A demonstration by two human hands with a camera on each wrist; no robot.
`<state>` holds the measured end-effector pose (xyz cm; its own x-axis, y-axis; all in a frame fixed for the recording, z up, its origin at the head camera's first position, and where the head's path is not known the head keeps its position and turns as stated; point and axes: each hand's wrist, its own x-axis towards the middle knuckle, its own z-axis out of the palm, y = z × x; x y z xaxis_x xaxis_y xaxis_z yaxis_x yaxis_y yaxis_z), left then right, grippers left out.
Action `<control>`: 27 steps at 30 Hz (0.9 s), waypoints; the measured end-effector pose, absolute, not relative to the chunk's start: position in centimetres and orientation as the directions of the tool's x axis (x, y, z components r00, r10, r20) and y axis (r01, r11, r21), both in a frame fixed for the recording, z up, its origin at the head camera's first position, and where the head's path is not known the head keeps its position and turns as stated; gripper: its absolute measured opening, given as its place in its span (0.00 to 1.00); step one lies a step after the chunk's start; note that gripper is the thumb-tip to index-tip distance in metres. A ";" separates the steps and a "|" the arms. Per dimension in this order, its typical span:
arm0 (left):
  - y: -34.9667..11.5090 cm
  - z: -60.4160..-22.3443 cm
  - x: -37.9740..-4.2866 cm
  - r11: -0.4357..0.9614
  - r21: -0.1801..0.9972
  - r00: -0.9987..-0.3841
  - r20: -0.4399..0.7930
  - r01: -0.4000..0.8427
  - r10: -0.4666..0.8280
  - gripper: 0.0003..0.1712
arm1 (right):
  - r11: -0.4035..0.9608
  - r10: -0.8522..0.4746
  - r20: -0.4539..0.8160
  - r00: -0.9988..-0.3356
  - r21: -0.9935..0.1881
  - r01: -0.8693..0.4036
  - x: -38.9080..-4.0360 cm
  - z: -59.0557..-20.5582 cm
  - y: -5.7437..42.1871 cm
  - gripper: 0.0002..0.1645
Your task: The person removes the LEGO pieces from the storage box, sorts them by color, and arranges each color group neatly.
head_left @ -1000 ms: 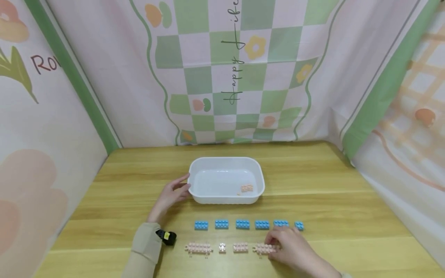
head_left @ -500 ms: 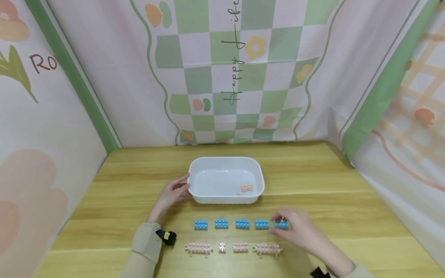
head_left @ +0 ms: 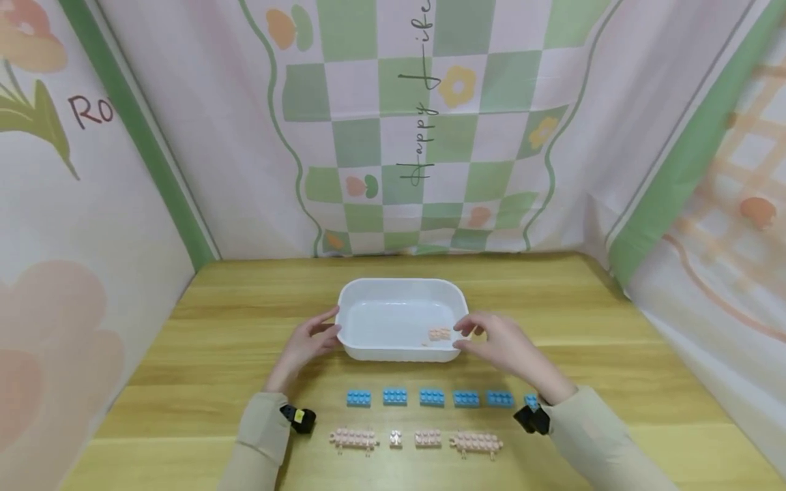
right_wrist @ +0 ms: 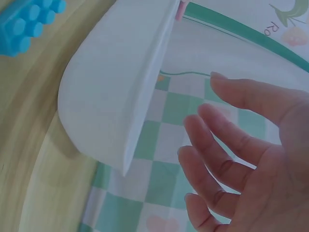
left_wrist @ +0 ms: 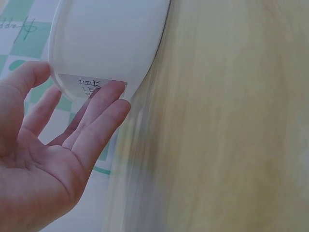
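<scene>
A white plastic tray [head_left: 399, 355] stands mid-table, with small peach bricks [head_left: 439, 334] in its front right corner. At its left end, my left hand [head_left: 307, 344] touches the outer wall with extended fingers, over a label there in the left wrist view. My right hand [head_left: 500, 344] is at the right end, fingers loosely bent and holding nothing. In the right wrist view a gap shows between that hand [right_wrist: 251, 150] and the tray's wall [right_wrist: 111, 92].
Nearer than the tray runs a row of blue building bricks [head_left: 432, 397]; the rightmost small one [head_left: 531, 400] is partly covered by the right wrist strap. A row of pale pink brick pieces [head_left: 428, 438] lies in front. A patterned curtain [head_left: 424, 136] hangs behind.
My right hand has left the right-hand pink piece, passed over the blue row and reached the tray's right end. My left hand stays at the left end. The view has shifted slightly.
</scene>
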<state>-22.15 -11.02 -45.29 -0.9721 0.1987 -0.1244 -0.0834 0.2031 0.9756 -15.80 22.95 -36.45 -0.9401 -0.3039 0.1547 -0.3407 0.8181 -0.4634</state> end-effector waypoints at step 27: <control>-11.2 -45.8 -22.7 0.172 0.981 -0.978 -0.118 -0.088 0.174 0.28 | 0.809 -0.382 -0.033 -0.924 -0.495 -0.317 -23.5 -39.6 20.3 0.12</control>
<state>-22.67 -11.18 -45.78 -0.9777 0.1741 -0.1177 -0.0875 0.1719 0.9812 -23.54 20.32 -39.59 -0.9236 -0.3820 -0.0331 -0.3170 0.8090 -0.4950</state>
